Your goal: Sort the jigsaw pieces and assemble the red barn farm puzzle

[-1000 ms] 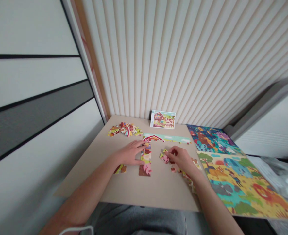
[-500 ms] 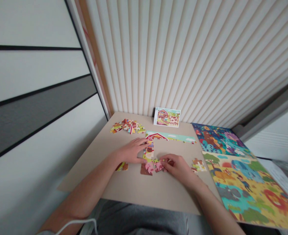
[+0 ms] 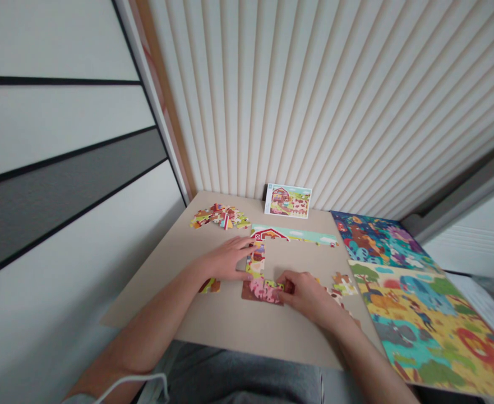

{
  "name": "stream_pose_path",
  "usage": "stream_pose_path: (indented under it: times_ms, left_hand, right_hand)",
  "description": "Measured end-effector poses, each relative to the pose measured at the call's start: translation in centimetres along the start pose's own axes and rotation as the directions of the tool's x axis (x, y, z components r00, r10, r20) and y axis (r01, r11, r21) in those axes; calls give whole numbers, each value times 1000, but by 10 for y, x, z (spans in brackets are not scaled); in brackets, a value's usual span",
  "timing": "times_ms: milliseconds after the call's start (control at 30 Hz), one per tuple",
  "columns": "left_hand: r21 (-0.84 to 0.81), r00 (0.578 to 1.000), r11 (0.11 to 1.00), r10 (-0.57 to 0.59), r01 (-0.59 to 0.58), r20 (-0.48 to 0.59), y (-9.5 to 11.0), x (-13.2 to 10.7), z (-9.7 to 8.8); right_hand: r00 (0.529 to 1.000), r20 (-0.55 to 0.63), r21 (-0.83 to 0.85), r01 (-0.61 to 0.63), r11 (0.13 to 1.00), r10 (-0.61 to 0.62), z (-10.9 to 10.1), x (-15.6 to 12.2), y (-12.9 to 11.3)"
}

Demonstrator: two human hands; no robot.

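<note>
My left hand (image 3: 230, 259) lies with its thumb and fingers apart along the left column of the partly joined jigsaw puzzle (image 3: 257, 259), its fingertips touching the pieces. My right hand (image 3: 303, 290) pinches the right edge of a pink pig puzzle piece (image 3: 273, 293), which lies against the pink and brown corner piece (image 3: 253, 290) at the lower left. Across the top runs a joined strip with a red barn roof and sky (image 3: 305, 235). Some loose pieces (image 3: 344, 283) lie right of my right hand, partly hidden by it.
A pile of loose pieces (image 3: 219, 216) sits at the back left of the table (image 3: 179, 320). Another few pieces (image 3: 210, 286) lie under my left wrist. A picture card (image 3: 289, 201) stands at the back. Two finished puzzles, a dark blue one (image 3: 381, 241) and a yellow one (image 3: 432, 325), lie on the right.
My right hand has brought the pink pig piece down and left, so it now lies flush against the corner piece. The left hand has stayed in place.
</note>
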State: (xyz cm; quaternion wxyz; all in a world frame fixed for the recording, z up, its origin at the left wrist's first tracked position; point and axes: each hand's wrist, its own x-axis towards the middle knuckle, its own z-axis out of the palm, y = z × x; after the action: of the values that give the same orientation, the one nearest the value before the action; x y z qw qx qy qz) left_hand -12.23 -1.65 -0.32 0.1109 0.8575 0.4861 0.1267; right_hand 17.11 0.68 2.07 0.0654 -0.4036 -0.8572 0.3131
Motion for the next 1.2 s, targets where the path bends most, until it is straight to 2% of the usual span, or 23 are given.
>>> stream_pose_path:
  times_ms: [133, 400, 600, 733, 867, 1000, 1100, 1167, 1200]
  left_hand:
    - [-9, 1000, 1000, -6, 6, 1, 0, 0, 0]
    - [-38, 1000, 999, 5, -5, -21, 1, 1, 0]
    - [-33, 1000, 999, -3, 2, -9, 0, 1, 0]
    - [-37, 1000, 999, -8, 9, 3, 0, 1, 0]
    - [-46, 1000, 999, -14, 14, 2, 1, 1, -1]
    - [-34, 1000, 999, -8, 8, 3, -1, 1, 0]
    - [-30, 1000, 1000, -6, 6, -3, -2, 1, 2]
    - [-33, 1000, 999, -11, 11, -5, -3, 1, 3]
    - [-33, 1000, 999, -12, 12, -2, -4, 1, 4]
  right_hand:
    - [999, 2, -36, 40, 999, -40, 0, 0, -3]
    - [962, 56, -24, 268, 963, -266, -2, -2, -12]
    - [941, 65, -217, 337, 916, -331, 2, -4, -14]
    - [933, 80, -281, 358, 891, -350, 4, -4, -17]
    - [918, 2, -319, 378, 869, -398, 9, -18, -25]
    - [881, -24, -264, 450, 853, -473, 26, -55, -28]
    - [894, -149, -275, 372, 887, -422, 41, -87, -13]
    - [899, -297, -268, 246, 931, -323, 47, -107, 6]
    - [887, -371, -256, 189, 948, -276, 48, -117, 17]
